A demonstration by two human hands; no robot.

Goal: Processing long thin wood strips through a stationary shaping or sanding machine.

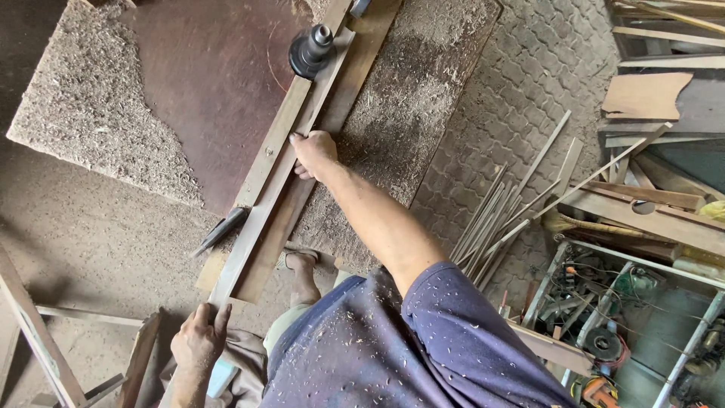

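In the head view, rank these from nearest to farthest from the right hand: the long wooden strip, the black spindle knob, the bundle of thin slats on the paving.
From the right hand:
1. Long wooden strip, directly under the fingers, touching.
2. Black spindle knob, up the strip, at the top of the table.
3. Bundle of thin slats, off to the right on the paving.

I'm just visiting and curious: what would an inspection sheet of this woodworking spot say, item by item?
Surface: dark brown table top, sawdust heaped at its left and right.
Job's things: long wooden strip lying along a guide rail; black spindle cutter at the far end.
Clutter: thin wood slats on the paved floor; offcut boards at right.
Hands: left hand holds the strip's near end; right hand presses on it midway.
Cables: tangled wires in a metal frame, lower right.
Surroundings: sawdust-covered ground; shavings on the person's blue shirt.
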